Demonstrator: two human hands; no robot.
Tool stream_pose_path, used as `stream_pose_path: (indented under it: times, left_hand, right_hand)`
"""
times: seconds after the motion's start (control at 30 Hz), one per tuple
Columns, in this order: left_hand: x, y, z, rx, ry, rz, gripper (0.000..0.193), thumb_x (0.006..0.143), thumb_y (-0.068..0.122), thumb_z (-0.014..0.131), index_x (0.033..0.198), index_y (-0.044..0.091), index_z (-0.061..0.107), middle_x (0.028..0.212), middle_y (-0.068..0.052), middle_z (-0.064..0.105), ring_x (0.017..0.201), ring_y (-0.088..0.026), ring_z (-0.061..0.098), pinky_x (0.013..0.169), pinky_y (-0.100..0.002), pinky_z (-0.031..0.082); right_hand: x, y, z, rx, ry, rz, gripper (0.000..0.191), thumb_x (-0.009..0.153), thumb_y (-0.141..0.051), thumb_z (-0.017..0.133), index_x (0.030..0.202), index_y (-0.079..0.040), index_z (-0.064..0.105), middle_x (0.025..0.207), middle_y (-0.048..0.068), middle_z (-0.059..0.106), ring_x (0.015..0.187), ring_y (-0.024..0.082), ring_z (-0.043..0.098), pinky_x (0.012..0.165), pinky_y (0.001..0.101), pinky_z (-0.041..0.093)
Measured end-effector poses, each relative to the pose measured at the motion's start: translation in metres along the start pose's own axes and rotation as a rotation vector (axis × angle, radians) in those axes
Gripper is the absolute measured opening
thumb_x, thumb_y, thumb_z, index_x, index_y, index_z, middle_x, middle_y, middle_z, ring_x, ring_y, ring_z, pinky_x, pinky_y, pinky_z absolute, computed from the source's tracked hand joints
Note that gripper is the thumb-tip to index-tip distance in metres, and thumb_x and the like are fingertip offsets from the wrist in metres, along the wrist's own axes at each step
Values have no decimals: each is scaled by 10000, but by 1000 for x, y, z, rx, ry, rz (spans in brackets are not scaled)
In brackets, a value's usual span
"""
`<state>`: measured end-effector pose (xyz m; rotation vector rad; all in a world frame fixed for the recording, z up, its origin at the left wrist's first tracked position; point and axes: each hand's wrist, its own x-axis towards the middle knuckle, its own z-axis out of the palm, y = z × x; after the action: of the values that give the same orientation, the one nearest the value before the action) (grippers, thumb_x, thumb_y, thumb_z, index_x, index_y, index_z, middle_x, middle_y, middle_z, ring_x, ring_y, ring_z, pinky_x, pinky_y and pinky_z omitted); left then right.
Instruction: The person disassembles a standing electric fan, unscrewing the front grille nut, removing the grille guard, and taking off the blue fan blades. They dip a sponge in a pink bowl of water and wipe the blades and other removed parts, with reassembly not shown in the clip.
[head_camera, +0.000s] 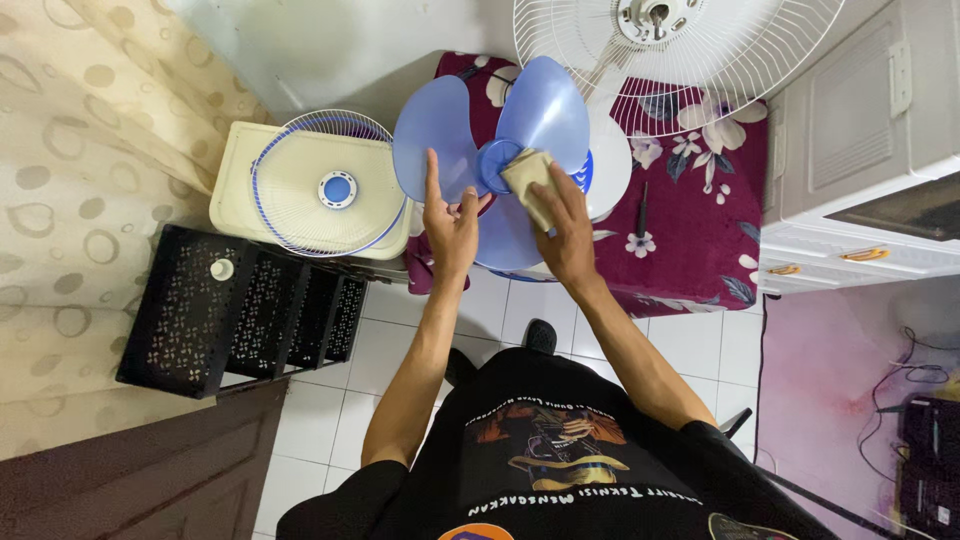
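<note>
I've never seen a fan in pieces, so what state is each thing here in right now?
Fan blade: off the fan, held up in the left hand.
Cloth: pressed on the blade by the right hand.
Rear grille: bare, no blade.
Front grille: removed, lying flat.
Screwdriver: lying unused.

Bright even indoor light, soft shadows (sharp focus), edges bowed.
</note>
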<state>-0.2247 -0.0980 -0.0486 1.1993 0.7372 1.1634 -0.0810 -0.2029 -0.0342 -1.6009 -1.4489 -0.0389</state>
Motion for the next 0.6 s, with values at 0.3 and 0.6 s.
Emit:
stream_pose_path:
  times: [0.3, 0.6]
  left_hand:
    - [-3, 57, -50, 873, -500, -116, 923, 913, 299, 753, 1609, 128, 172, 660, -63, 599, 555, -171, 538, 581, -398, 489]
    - [43, 112, -32, 958, -539, 337, 1246, 693, 417, 991, 1653, 241, 217, 1453, -269, 378, 1268, -438, 503, 1016, -510, 494]
  right_hand:
    - [21, 19, -15, 125, -13, 218, 639, 740, 261, 590, 1303, -31, 674, 1323, 201, 692, 1244, 338, 681, 1070, 395, 556]
    - [57, 7, -38, 217, -293, -39, 558, 691, 227, 629, 1194, 0, 718, 1246, 184, 728, 1192, 325, 699, 1033, 401, 557]
